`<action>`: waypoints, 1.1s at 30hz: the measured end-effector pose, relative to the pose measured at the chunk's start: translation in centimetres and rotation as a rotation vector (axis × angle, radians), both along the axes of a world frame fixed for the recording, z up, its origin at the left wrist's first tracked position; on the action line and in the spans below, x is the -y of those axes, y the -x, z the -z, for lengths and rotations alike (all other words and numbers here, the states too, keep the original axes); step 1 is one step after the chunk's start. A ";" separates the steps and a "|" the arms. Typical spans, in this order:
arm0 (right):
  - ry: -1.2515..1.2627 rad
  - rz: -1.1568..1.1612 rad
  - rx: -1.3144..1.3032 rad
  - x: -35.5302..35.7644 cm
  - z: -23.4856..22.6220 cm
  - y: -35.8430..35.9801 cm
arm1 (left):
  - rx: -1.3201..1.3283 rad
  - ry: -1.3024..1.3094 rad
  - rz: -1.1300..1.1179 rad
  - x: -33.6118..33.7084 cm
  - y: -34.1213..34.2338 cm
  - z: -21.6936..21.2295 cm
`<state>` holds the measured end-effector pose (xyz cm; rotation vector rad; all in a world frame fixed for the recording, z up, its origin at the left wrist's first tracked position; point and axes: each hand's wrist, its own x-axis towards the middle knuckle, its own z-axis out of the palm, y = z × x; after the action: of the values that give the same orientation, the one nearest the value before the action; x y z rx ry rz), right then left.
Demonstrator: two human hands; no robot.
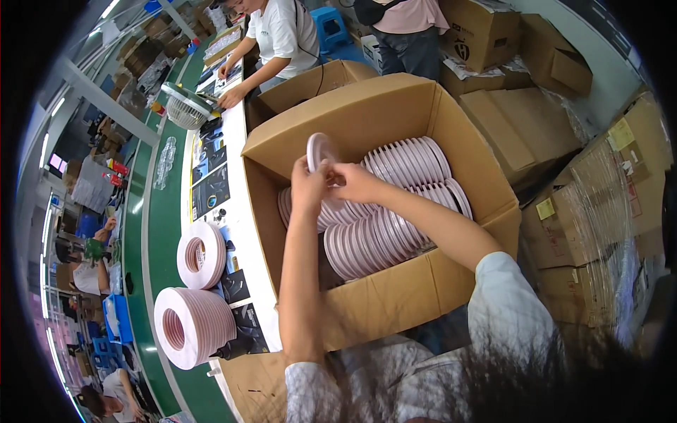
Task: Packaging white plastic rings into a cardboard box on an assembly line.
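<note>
Pale pinkish ring [321, 144], roughly upright, above packed rows of similar rings [377, 243].

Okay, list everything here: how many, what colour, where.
Open box: one, brown, centre
Boxed rings: many, pale pink, inside open box
Held ring: one, pale pink, upper centre
Ring stacks: two, pale pink, left of box
Fan: one, green and grey, upper left
Printed flat items: several, mostly dark, left of box
Belt: one, green, left
Other cartons: several, brown, mainly right
Plastic film: some, clear, right
Stools: at least two, blue, top and lower left
Co-workers: at least four, white or pink tops, top, left
Left hand: one, bare, on held ring
Right hand: one, bare, beside left hand
</note>
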<state>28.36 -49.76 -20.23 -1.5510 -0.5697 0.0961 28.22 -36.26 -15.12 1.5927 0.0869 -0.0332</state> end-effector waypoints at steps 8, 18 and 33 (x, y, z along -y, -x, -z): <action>0.023 0.060 -0.390 2.6 -0.2 -1.2 | -0.172 0.395 0.147 0.1 -0.8 3.3; -0.084 0.292 -0.484 5.3 0.8 -2.7 | -0.050 0.058 -0.043 0.7 -0.5 2.8; 0.498 0.558 0.424 2.3 -4.5 -1.0 | 0.197 -0.914 -0.186 -4.1 0.7 1.2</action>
<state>29.41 -52.08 -15.68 -2.1872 -0.4341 -0.5668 27.53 -32.16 -16.32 2.4812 0.1028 0.3537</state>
